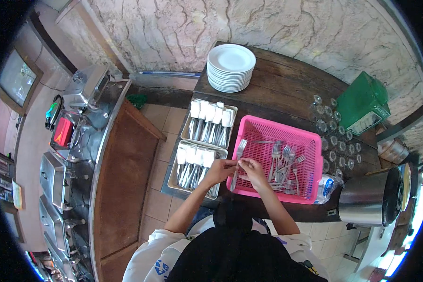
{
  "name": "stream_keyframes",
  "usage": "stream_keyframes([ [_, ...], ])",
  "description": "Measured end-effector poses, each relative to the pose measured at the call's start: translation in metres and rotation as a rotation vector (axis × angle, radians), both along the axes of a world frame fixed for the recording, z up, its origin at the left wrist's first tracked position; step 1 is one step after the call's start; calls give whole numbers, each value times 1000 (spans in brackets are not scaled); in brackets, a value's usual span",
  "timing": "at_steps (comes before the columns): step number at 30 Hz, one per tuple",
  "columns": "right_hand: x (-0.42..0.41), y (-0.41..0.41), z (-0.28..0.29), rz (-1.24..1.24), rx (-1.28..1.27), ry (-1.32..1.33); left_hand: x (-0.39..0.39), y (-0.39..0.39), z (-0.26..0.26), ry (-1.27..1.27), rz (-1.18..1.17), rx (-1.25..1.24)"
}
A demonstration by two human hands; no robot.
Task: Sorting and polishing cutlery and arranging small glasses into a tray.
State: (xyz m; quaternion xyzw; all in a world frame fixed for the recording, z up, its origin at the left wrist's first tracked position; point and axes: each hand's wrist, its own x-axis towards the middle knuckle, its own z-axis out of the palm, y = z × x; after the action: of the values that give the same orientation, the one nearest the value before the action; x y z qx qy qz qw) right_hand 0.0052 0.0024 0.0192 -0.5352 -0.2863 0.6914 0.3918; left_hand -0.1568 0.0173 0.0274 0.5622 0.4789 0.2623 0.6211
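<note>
A metal fork (241, 145) stands tines-away over the left rim of a pink plastic basket (280, 124). My left hand (222, 172) pinches it at the handle from the left. From the right, the fingers of my right hand (253, 172) close on the same handle. Several loose forks (276, 151) lie in the basket, pointing different ways. Left of it are two shallow trays, a far tray (211, 143) and a near tray (173, 179). Both hold rows of cutlery with white paper wraps (199, 155) around one end. My left forearm partly covers the near tray.
Stacked white plates (231, 59) stand on the dark wooden table (285, 84). Upturned stemmed glasses (333, 140), a green box (365, 102), a plastic-wrapped pack (327, 188) and a steel container (361, 197) are to the right. Chafing dishes (53, 183) line a counter at left.
</note>
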Motion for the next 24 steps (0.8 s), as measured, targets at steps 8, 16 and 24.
stream_keyframes([
  [8, 5, 7, -11, -35, 21, -53, -61, -22, -72, 394, 139, 188],
  [16, 27, -3, -15, -96, 26, 11, -40, -38, -131, 434, 247, 145],
  [24, 59, -20, -32, -176, -14, -44, -38, -34, -121, 540, 131, 257],
])
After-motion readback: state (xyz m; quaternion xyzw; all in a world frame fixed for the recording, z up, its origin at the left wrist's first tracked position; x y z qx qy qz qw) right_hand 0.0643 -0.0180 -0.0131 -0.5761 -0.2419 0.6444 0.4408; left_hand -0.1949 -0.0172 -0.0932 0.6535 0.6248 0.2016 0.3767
